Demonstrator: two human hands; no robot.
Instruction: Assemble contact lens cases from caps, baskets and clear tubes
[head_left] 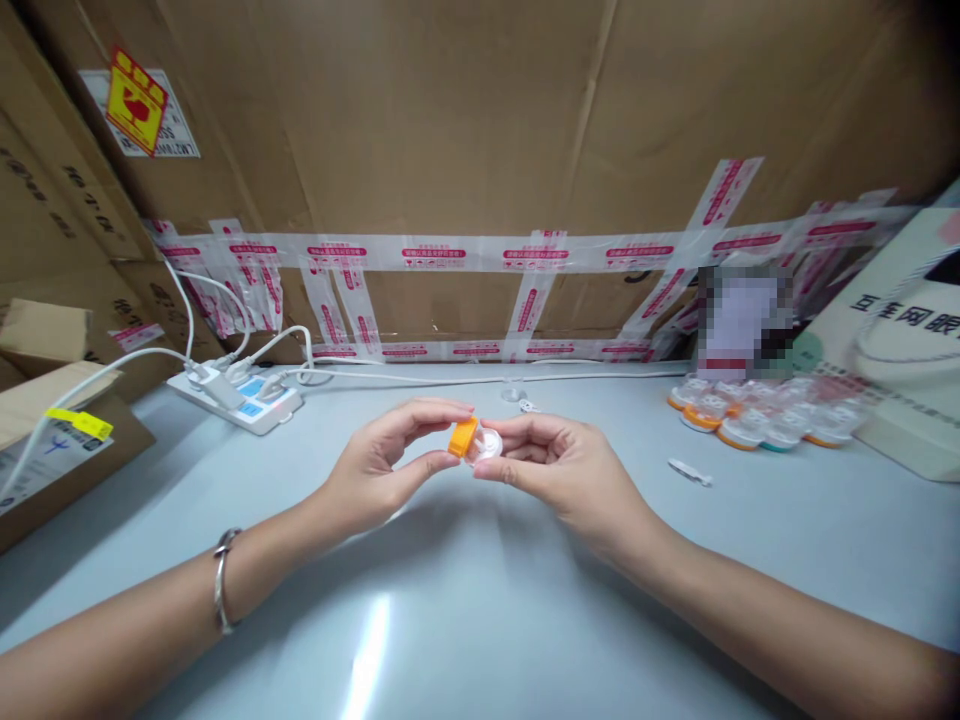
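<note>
Above the middle of the table, my left hand (386,460) pinches a small orange plastic part (463,438) between thumb and fingers. Close against its right side is a clear round plastic piece (489,446), gripped by the thumb and forefinger of my right hand (559,460). Whether the two pieces are joined or only touching, I cannot tell. Just beyond my right fingers lie a small clear round piece (514,390) and a little white part with dark marks (529,407).
Several clear-topped cases (742,432) with orange or teal bases cluster at the right. Before them lies a thin white strip (690,472). A white power strip (259,410) with cables is at left, near an open carton (67,440). A large taped cardboard box (420,120) stands behind.
</note>
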